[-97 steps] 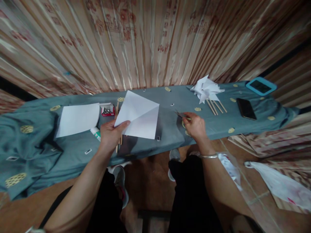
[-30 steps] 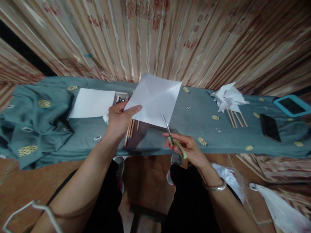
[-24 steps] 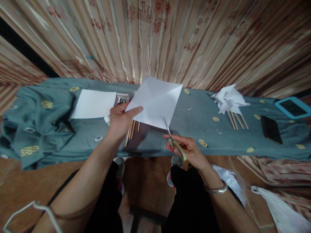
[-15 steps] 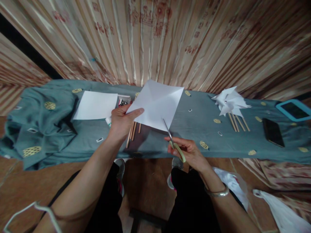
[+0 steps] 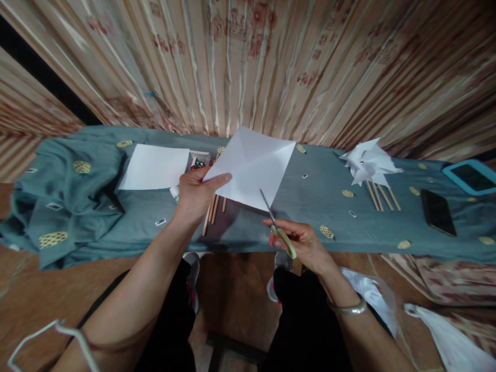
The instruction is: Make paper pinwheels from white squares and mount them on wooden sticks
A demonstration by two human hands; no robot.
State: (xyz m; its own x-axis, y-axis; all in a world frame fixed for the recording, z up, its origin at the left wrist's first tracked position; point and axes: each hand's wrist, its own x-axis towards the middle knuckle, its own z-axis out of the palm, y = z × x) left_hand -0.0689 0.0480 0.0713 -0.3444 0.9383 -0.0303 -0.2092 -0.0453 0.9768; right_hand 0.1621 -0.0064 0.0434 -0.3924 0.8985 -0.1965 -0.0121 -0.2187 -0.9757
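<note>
My left hand (image 5: 197, 194) pinches the left corner of a square white sheet of paper (image 5: 251, 165), thumb on top, and holds it above the cloth. Faint diagonal creases run across the sheet. In my right hand (image 5: 298, 240) is a pair of scissors (image 5: 284, 240) with pale green handles. One blade lies over the paper near its lower corner; the other blade is hidden, seemingly beneath the sheet. Below the paper, several wooden sticks (image 5: 211, 216) lie on the cloth. A small box (image 5: 200, 160) with shiny metal bits in it sits behind my left hand.
A stack of white paper (image 5: 155, 168) lies at left, with a small white tube (image 5: 174, 194) nearby. On the right are white paper pinwheels (image 5: 368, 163) on sticks, a black phone (image 5: 437, 212) and a blue-framed tablet (image 5: 470, 176). Behind the green cloth (image 5: 248, 235) hangs a pleated curtain (image 5: 248, 67).
Almost nothing differs. The view has shifted very slightly, and both hands, the paper and the scissors hold nearly the same pose.
</note>
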